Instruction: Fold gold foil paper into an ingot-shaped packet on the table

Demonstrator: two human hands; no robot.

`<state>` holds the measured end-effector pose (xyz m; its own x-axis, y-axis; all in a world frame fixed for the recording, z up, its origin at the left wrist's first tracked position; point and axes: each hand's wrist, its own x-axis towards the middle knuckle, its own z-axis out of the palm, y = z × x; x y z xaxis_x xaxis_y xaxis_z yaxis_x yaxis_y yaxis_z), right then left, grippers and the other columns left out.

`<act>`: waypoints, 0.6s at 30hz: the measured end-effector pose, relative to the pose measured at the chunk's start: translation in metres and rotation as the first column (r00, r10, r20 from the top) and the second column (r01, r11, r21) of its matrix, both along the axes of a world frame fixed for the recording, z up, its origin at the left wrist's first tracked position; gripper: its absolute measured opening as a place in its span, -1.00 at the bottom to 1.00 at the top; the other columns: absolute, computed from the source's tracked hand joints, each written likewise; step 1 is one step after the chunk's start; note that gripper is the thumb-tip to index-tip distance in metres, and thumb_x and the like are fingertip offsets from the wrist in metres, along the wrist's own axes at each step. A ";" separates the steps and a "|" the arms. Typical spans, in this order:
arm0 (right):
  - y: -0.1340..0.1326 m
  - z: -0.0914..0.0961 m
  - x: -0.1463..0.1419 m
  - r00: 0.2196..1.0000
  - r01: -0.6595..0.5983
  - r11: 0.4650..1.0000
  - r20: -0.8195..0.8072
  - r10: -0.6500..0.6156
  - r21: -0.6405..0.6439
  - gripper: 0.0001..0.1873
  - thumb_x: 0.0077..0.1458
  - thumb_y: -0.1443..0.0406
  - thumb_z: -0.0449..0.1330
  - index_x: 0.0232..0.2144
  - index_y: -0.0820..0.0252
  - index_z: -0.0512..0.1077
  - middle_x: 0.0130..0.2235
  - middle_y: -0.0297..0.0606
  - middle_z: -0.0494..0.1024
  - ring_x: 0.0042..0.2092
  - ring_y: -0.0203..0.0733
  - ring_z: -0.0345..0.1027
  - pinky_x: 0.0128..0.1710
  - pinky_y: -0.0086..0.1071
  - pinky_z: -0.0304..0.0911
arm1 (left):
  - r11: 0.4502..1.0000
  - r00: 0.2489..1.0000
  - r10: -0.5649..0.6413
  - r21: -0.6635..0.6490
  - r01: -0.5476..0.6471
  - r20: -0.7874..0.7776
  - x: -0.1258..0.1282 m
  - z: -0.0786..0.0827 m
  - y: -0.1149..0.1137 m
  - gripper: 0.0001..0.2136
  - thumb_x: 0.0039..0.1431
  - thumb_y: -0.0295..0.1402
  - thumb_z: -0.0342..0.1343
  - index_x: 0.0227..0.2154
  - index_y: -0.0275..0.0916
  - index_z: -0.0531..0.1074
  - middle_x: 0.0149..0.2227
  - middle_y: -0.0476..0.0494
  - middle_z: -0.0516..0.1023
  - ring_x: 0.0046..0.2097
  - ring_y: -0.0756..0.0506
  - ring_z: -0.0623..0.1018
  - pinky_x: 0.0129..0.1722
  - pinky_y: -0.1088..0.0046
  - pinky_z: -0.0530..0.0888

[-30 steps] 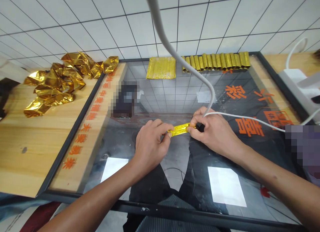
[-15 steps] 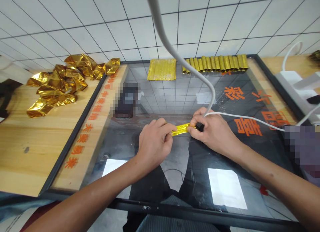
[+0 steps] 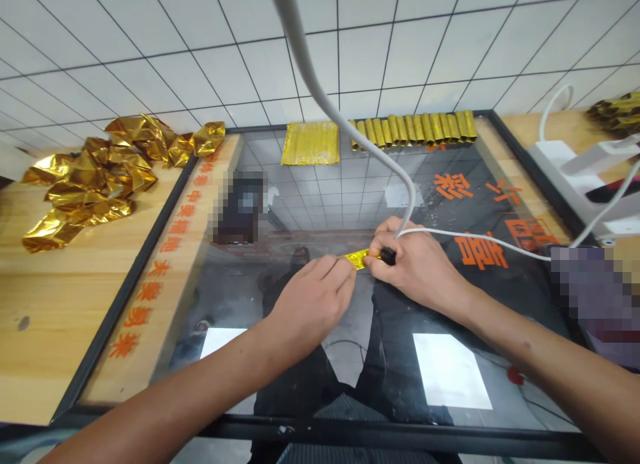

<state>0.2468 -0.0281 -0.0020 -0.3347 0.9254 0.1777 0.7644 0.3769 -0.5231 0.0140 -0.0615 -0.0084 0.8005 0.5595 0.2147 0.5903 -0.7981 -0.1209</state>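
Observation:
A short strip of gold foil paper lies low over the glass tabletop, between my two hands. My left hand has its fingers closed over the strip's left end and hides that part. The other end is pinched between the thumb and fingers of my right hand. A small black piece shows at the right palm, but I cannot tell what it is. The thick grey cable comes down from above in front of the scene and reaches the right hand, where a thin white cord runs off to the right.
At the back stand a flat gold sheet and a row of gold rolled tubes. Crumpled gold foil lies left on the wood. A dark, blurred-out device is at left. On the right are a white power strip and another gold bundle.
My left hand has slid right along the strip with its fingers bunched closer, so less gold shows between the hands. The right hand keeps its pinch. The whole view has shifted slightly.

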 end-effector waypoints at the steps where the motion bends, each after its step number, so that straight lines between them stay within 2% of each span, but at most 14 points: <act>1: 0.000 0.000 0.000 1.000 -0.001 1.000 -0.005 0.002 0.007 -0.90 0.11 0.36 0.33 -0.42 0.08 0.52 -0.21 -0.27 0.59 -0.18 -0.07 0.48 -0.09 -0.15 0.28 | 1.000 1.000 0.003 0.029 -0.002 -0.016 0.000 -0.001 -0.002 -0.69 0.50 -0.59 -0.11 0.00 -0.41 0.55 -0.13 -0.27 0.59 -0.12 -0.19 0.51 -0.11 0.24 0.54; 3: 0.000 0.000 0.000 1.000 -0.008 1.000 -0.014 0.009 0.018 -0.89 0.11 0.37 0.33 -0.42 0.08 0.51 -0.22 -0.28 0.59 -0.18 -0.08 0.47 -0.08 -0.16 0.28 | 0.997 1.000 -0.001 0.072 0.002 -0.022 0.000 -0.001 -0.006 -0.69 0.49 -0.59 -0.09 0.07 -0.44 0.53 -0.09 -0.29 0.61 -0.09 -0.20 0.53 -0.09 0.24 0.53; 5: 0.000 0.000 0.000 1.000 -0.015 1.000 -0.011 0.015 0.016 -0.89 0.10 0.39 0.32 -0.42 0.08 0.51 -0.21 -0.28 0.59 -0.18 -0.09 0.47 -0.09 -0.17 0.27 | 0.997 1.000 -0.008 0.076 0.009 -0.009 0.000 -0.002 -0.006 -0.68 0.51 -0.53 -0.05 0.19 -0.47 0.47 -0.03 -0.31 0.61 -0.03 -0.21 0.55 0.01 0.21 0.52; 9: -0.001 0.000 0.000 1.000 -0.012 1.000 -0.002 0.012 0.007 -0.89 0.11 0.39 0.31 -0.41 0.08 0.50 -0.20 -0.27 0.58 -0.20 -0.09 0.46 -0.12 -0.18 0.27 | 1.000 1.000 0.026 -0.013 -0.027 -0.017 0.001 0.000 -0.003 -0.58 0.57 -0.23 0.03 0.30 -0.39 0.41 -0.01 -0.24 0.60 -0.01 -0.22 0.53 0.22 0.10 0.43; 12: -0.002 0.001 0.001 1.000 0.006 1.000 -0.003 -0.006 0.007 -0.90 0.15 0.34 0.34 -0.40 0.09 0.52 -0.19 -0.26 0.59 -0.21 -0.09 0.45 -0.14 -0.17 0.27 | 0.999 0.998 0.035 -0.024 -0.037 -0.048 0.003 0.004 -0.001 -0.47 0.55 -0.06 0.04 0.30 -0.41 0.41 -0.02 -0.22 0.59 -0.02 -0.23 0.51 0.21 0.08 0.42; 15: -0.005 0.003 0.006 0.999 0.050 0.998 -0.020 -0.051 -0.029 -0.91 0.18 0.27 0.40 -0.37 0.07 0.55 -0.15 -0.24 0.61 -0.15 -0.04 0.49 -0.09 -0.14 0.30 | 1.000 0.997 0.029 -0.009 -0.030 -0.066 0.005 0.006 -0.001 -0.45 0.53 -0.04 0.07 0.27 -0.44 0.44 -0.08 -0.19 0.58 -0.04 -0.23 0.49 0.17 0.10 0.41; 18: -0.008 0.005 0.013 0.996 0.038 0.996 -0.081 -0.044 -0.075 -0.89 0.15 0.29 0.42 -0.31 0.05 0.54 -0.13 -0.24 0.62 -0.04 0.00 0.51 0.01 -0.11 0.34 | 0.999 0.996 0.032 -0.003 -0.032 -0.086 0.006 0.008 -0.002 -0.48 0.53 -0.04 0.08 0.22 -0.44 0.49 -0.11 -0.19 0.56 -0.06 -0.23 0.48 0.12 0.11 0.42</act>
